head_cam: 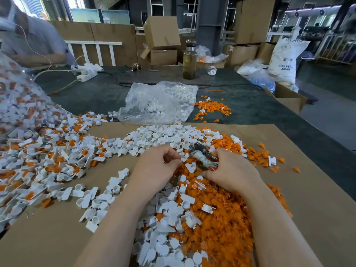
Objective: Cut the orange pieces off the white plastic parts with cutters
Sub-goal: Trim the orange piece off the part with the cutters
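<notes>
Huge mess of white plastic parts (57,151) and cut orange pieces (221,218) covers the cardboard (308,189) on the desk. Right hand (231,172) has its grip wrapped round the cutters (202,155), left hand (154,166) pinches something tiny, can't tell what

Prob. factory floor: cartons (161,32), resin sack (285,58)

— Where are the cutters (202,156)?
— Mid-scene, worn grey head tilted far-left over the piles, red-tipped handles toward the near right.
— And the orange pieces (217,222)?
— Heaped loose at near right on the brown sheet, with a smaller scatter farther back.
— The white plastic parts (57,151)?
— Spread across the left, many with orange attached.
</notes>
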